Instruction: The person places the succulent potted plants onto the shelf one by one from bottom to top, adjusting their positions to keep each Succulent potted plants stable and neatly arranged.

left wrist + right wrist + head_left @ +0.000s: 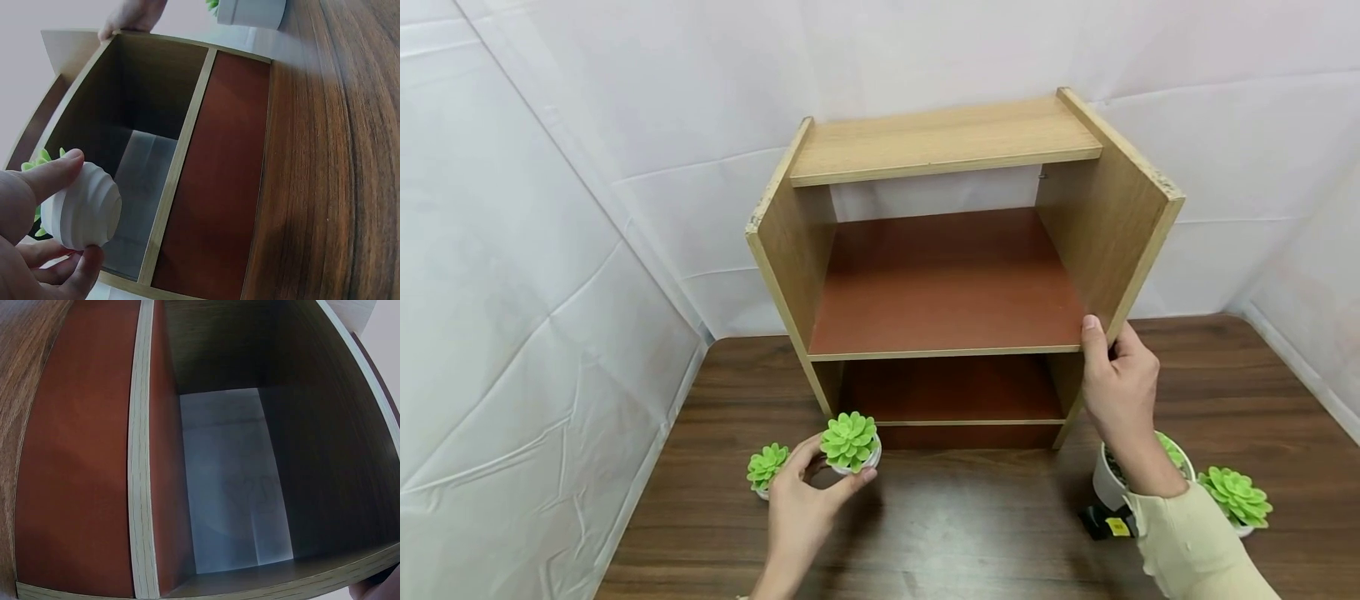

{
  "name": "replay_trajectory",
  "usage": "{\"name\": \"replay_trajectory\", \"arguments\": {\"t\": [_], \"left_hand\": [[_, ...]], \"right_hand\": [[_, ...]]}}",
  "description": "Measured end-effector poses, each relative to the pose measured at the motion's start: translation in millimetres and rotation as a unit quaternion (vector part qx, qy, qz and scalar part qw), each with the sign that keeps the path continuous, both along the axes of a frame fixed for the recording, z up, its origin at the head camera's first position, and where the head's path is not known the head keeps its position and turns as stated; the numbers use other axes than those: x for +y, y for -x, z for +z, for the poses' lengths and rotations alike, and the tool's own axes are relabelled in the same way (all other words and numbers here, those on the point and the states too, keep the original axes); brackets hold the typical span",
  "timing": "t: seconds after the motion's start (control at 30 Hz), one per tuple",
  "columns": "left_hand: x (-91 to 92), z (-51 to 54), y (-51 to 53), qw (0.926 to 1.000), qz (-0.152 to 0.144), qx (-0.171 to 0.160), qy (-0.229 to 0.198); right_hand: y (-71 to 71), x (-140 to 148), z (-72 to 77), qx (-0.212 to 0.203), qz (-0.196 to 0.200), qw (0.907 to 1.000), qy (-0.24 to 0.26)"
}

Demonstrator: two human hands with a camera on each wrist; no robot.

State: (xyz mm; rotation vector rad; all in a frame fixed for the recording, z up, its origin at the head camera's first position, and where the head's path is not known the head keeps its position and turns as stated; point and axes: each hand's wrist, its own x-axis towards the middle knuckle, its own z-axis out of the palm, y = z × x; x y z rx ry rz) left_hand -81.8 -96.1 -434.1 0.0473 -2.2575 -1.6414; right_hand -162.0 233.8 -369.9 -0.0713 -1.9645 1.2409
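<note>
My left hand [797, 508] pinches a small artificial succulent [850, 442] in a white pot, held in front of the wooden shelf unit [947, 287]. In the left wrist view, the thumb and fingers hold the ribbed white pot [84, 206] from both sides, before the lower compartment. My right hand [1120, 387] grips the front edge of the unit's right side panel, thumb on the inner face near the middle board. Only a bit of that hand [375, 590] shows in the right wrist view's lower corner. The unit stands upright with reddish-brown boards.
Another small succulent [766, 467] stands left of my left hand. A larger white pot [1108, 479] and a further succulent [1236, 498] are by my right forearm, partly covered. A black object with a yellow label [1108, 523] lies there. White sheeting [625, 108] surrounds the brown table [970, 533].
</note>
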Motion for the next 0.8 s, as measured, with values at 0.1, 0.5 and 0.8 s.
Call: {"name": "replay_trajectory", "arguments": {"t": [0.1, 0.5, 0.8], "left_hand": [[0.9, 0.5, 1.1, 1.0000, 0.000, 0.003, 0.003], [5.8, -1.6, 7.3, 0.9999, 0.003, 0.013, 0.009], [10.7, -8.5, 10.9, 0.9999, -0.009, 0.014, 0.002]], "right_hand": [[-0.2, 0, -0.2, 0.000, -0.002, 1.0000, 0.002], [0.3, -1, 0.2, -0.002, -0.002, 1.0000, 0.005], [0.4, -1, -0.2, -0.002, -0.006, 1.0000, 0.006]]}}
